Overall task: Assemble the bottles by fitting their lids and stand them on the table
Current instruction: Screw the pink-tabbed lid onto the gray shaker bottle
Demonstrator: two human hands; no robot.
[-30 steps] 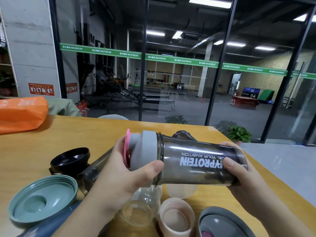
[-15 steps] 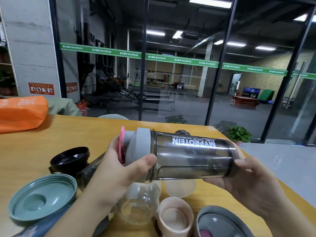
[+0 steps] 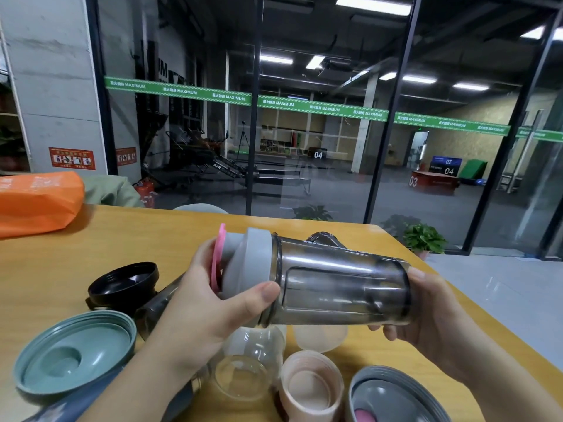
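A smoky dark shaker bottle (image 3: 338,290) lies sideways in the air above the table. Its grey lid (image 3: 253,260) with a pink flip cap (image 3: 217,260) sits on the bottle's left end. My left hand (image 3: 207,306) grips that lid, thumb across its front. My right hand (image 3: 432,315) grips the bottle's base end. Below lie a clear glass bottle (image 3: 243,370) on its side, a pink cup-shaped lid (image 3: 307,388), a teal lid (image 3: 73,354), a black lid (image 3: 125,284) and a grey lid (image 3: 393,397).
The wooden table (image 3: 61,254) ends at the right, with grey floor beyond. An orange bag (image 3: 36,202) lies at the far left. Another dark bottle (image 3: 155,306) lies behind my left hand. A pale translucent cup (image 3: 320,338) sits under the held bottle. Glass walls stand behind.
The bottle has turned about its long axis in my hands; the white lettering that faced me has rotated out of sight. Both hands keep their hold.
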